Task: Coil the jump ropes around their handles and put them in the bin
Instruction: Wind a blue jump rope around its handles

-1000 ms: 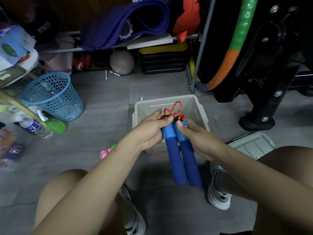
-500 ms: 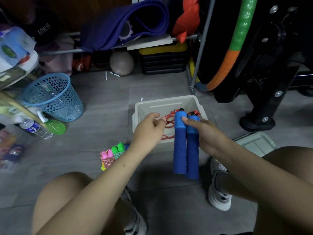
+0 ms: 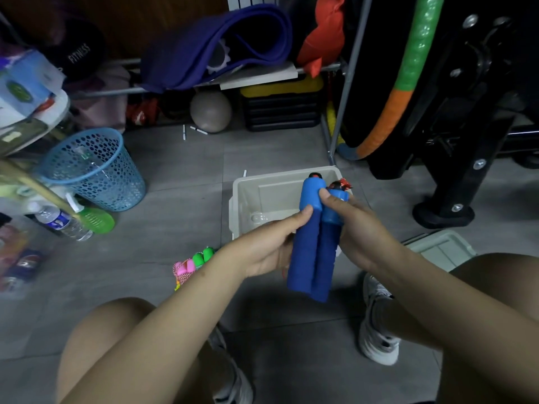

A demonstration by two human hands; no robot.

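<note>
So both hands are on the blue jump rope handles, pressed side by side like one fat stick, which makes sense if you want something solid to wind the cord onto. The left hand cups them from the left with its fingers hidden behind and the thumb laid on the foam, and the right hand has its fingers wrapped round the other side, thumb pinching near the caps, so both are grasping the pair. The red cord only peeks out at the top, and I can't tell how much is wound. The whole thing is held just above the near edge of the beige bin, probably so it can drop straight in. A second rope with pink and green handles waits on the floor to the left. Further back there's a blue mesh basket and a grey ball under the rack.
</note>
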